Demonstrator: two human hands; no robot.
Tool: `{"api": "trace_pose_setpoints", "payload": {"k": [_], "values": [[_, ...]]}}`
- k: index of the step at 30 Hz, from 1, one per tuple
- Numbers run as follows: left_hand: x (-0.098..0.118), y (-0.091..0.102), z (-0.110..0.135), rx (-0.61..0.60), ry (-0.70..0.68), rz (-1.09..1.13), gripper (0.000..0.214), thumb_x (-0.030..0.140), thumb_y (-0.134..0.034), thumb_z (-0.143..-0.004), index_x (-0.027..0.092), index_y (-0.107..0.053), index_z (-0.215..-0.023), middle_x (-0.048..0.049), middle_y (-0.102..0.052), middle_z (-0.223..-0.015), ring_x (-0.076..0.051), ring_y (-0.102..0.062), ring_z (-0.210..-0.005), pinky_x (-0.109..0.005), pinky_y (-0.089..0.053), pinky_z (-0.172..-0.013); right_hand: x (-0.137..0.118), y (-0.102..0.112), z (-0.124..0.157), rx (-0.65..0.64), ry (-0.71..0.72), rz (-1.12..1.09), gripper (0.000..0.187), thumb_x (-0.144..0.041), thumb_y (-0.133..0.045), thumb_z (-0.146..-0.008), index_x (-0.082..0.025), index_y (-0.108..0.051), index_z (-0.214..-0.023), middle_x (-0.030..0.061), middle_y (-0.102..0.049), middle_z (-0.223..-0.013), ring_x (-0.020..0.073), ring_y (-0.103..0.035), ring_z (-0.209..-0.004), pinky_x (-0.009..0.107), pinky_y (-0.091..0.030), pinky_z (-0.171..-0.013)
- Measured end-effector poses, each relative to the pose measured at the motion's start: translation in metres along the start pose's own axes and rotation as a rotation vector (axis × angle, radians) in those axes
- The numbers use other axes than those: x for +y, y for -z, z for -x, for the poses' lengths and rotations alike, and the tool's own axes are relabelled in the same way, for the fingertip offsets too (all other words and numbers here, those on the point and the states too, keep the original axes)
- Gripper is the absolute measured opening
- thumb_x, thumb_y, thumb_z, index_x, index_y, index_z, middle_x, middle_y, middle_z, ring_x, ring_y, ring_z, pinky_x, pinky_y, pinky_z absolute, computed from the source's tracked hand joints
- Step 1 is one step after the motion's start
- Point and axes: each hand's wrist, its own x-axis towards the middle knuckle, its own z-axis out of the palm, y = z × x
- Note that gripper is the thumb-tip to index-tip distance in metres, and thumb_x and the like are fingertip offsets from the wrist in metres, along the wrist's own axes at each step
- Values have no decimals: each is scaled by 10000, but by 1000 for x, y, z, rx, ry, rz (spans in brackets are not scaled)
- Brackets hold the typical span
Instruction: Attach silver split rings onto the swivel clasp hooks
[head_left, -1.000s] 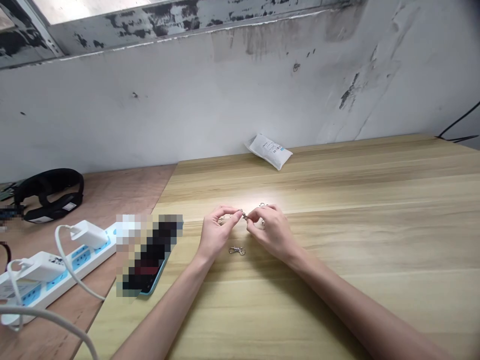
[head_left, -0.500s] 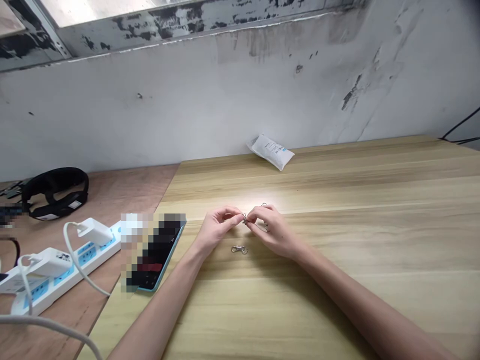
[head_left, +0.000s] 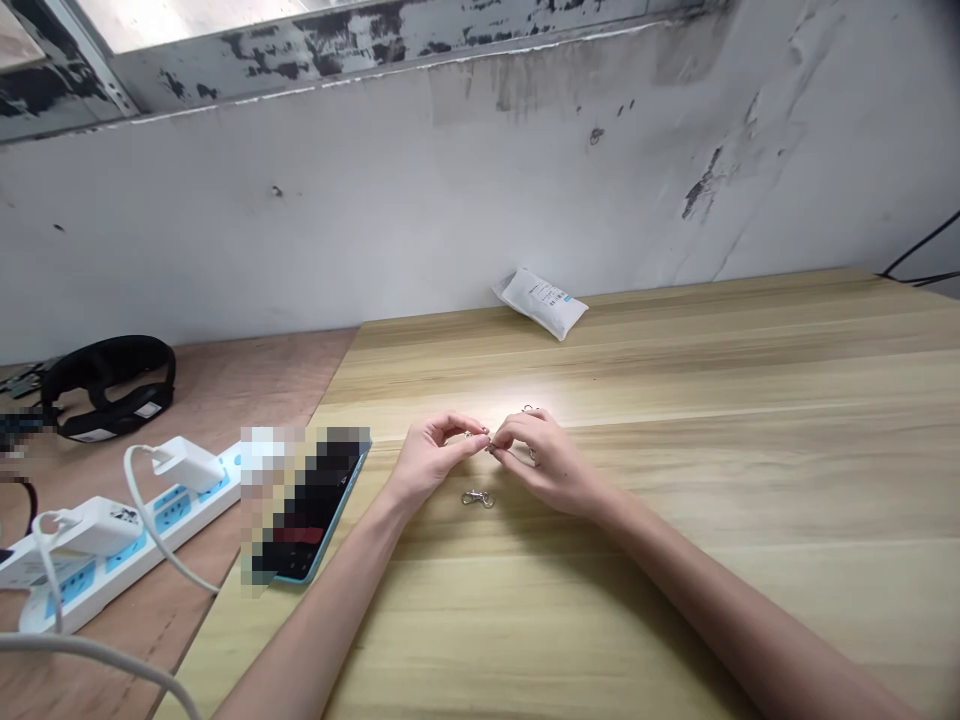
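My left hand (head_left: 435, 452) is closed in a pinch on a small silvery metal clasp (head_left: 486, 431); part of it shows behind the thumb. Fingertip to fingertip with it, my right hand (head_left: 546, 462) pinches the same piece from the other side. The fingers cover most of the clasp, so its exact shape is hidden. Just below the hands, a metal swivel clasp with a ring (head_left: 478, 498) lies flat on the wooden table. More metal pieces (head_left: 530, 408) peek out behind and under my right hand, mostly covered by it.
A white plastic packet (head_left: 541, 302) lies near the wall. To the left are a phone (head_left: 319, 510), partly blurred out, a white power strip (head_left: 161, 520) with chargers and cables, and a black headset-like strap (head_left: 112, 385). The light wooden tabletop (head_left: 712, 440) extends to the right.
Both hands stay in almost the same place. The metal clasp has turned slightly between the fingertips, and a bit of metal now shows inside the left hand's grip.
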Motion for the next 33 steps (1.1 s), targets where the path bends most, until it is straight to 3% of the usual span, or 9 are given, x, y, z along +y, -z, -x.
{"api": "trace_pose_setpoints", "payload": {"k": [3,5,10,16,18,23,25,29,33], "values": [[0,0,0,41,35,49,364,296,-836,-646,164,-701,-957,-58,-697,-891,-164,-649,-837,-297,-529,-792,1,0,-1,17,11,13,107,-171,-527,-910,-202,-557,-812,11,-657,-796,147,-600,-757,352,-374,-861],[1,0,0,6,85,75,415,300,-838,-648,168,-703,-1018,-61,-698,-922,-153,-642,-832,-284,-520,-789,0,0,-1,27,26,15,111,-169,-527,-912,-201,-560,-811,11,-652,-789,144,-600,-748,352,-378,-865],[3,0,0,-56,103,73,246,358,-825,-665,156,-733,-771,-62,-687,-870,-166,-622,-821,-286,-503,-763,-3,1,-1,54,46,40,99,-166,-528,-915,-206,-600,-861,8,-649,-782,138,-607,-726,359,-391,-881],[4,4,-1,-25,-8,33,213,365,-790,-713,169,-716,-745,-51,-660,-895,-174,-613,-868,-309,-486,-820,-2,4,-3,105,-30,-36,101,-199,-564,-903,-211,-632,-830,13,-705,-803,144,-639,-703,376,-409,-886],[5,8,-1,-28,-112,-118,171,356,-749,-764,188,-716,-771,-51,-658,-912,-190,-613,-896,-336,-477,-849,1,6,-3,121,-71,-52,109,-200,-578,-887,-213,-639,-798,13,-714,-787,157,-643,-717,371,-422,-868],[4,12,1,-12,-468,-839,109,260,-634,-860,244,-720,-796,-63,-694,-951,-264,-546,-1029,-439,-359,-974,4,9,-2,113,-141,-57,121,-166,-601,-828,-207,-645,-722,1,-689,-702,170,-626,-751,346,-448,-820],[2,11,1,-13,-535,-970,126,220,-605,-868,248,-713,-809,-63,-702,-972,-277,-533,-1055,-453,-327,-992,3,9,-2,100,-193,-80,134,-171,-602,-819,-207,-643,-696,0,-684,-688,173,-622,-752,330,-458,-776],[0,9,2,22,-543,-859,79,227,-622,-858,245,-698,-845,-49,-692,-1002,-252,-539,-1033,-404,-383,-940,1,10,-3,102,-251,-161,139,-206,-601,-826,-201,-656,-699,1,-695,-691,156,-619,-670,298,-460,-680],[1,8,2,33,-434,-608,69,260,-641,-864,225,-679,-818,-44,-672,-1017,-217,-565,-1033,-375,-420,-944,1,13,-4,84,-279,-213,169,-262,-589,-852,-191,-673,-724,22,-707,-718,166,-629,-679,276,-451,-609]]}}
